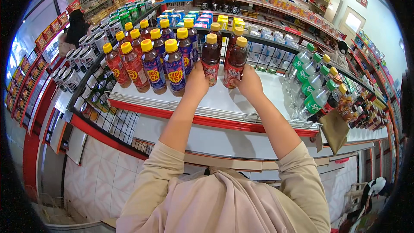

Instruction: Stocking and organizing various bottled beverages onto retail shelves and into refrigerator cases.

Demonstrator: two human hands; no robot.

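Both my arms reach over a white shelf (207, 100) with a red front edge and a low wire rail. My left hand (197, 79) grips the lower part of a yellow-capped tea bottle (211, 55) with a red label. My right hand (249, 82) is around the side of a matching tea bottle (235, 61), a little to the right. Both bottles stand upright, and more yellow-capped bottles show partly behind them. Left of my left hand are rows of Fruit Tea bottles (175, 71), some with blue labels and some with red labels (134, 68).
Sprite bottles (315, 95) stand at the shelf's right. Black wire mesh (278, 51) fences the back, with boxes and cans beyond. Cans (72, 79) line the left side. A brown cloth-like item (334, 131) hangs at the right corner. Other people (77, 29) are in the shop.
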